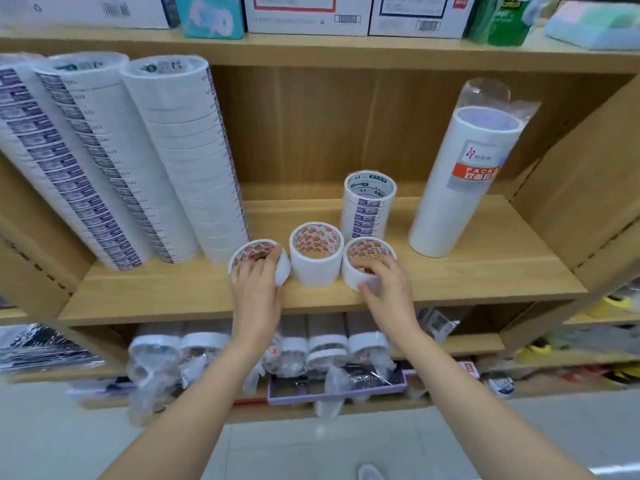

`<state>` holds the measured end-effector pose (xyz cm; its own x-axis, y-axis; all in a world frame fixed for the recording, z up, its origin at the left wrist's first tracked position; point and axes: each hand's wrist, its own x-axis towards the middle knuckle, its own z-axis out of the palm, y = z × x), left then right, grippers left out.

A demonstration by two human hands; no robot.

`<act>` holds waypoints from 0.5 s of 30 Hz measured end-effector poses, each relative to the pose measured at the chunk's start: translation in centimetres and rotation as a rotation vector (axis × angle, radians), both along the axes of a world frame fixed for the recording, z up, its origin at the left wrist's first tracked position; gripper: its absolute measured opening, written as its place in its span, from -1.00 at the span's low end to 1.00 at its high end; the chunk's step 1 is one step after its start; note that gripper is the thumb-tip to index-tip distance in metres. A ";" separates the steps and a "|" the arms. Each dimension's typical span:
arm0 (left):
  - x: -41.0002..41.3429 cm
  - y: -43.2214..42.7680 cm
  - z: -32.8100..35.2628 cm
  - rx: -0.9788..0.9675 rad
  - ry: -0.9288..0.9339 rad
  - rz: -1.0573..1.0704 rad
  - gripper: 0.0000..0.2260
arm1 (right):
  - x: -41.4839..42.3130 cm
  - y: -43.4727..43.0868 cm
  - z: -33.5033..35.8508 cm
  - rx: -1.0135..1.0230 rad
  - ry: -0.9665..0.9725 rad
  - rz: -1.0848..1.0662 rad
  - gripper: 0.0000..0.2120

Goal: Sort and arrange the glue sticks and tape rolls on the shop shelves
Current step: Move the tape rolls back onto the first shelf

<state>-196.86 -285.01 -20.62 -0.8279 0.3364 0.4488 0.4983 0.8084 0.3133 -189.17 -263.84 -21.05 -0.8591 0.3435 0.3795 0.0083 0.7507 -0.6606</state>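
Tape rolls, white with red-printed cores, number three along the front of the light wooden shelf. The left hand grips the left roll, fingers curled into its core. The right hand grips the right roll likewise. The taller middle roll stands free between them. Behind it is one short purple-labelled stack. To the left lean three tall white stacks, and to the right stands one plastic-wrapped white column.

Three tape rolls abreast on shelf
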 end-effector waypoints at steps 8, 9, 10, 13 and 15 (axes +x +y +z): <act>-0.9 0.5 -0.7 -0.150 -0.013 0.024 -0.43 | -0.3 0.1 -0.2 -0.039 0.009 0.000 -0.66; -0.6 0.5 -0.7 -0.162 -0.006 0.041 -0.42 | -0.3 0.2 -0.2 -0.048 0.005 0.011 -0.65; -0.3 0.7 -0.6 -0.157 0.002 0.062 -0.42 | -0.2 0.3 -0.2 -0.059 0.004 0.034 -0.63; 1.3 2.1 0.1 -0.053 0.052 0.117 -0.41 | 0.9 1.2 0.4 -0.079 0.050 0.104 -0.58; 2.9 3.9 0.6 0.022 0.119 0.077 -0.40 | 2.3 2.6 0.6 -0.054 0.088 0.079 -0.58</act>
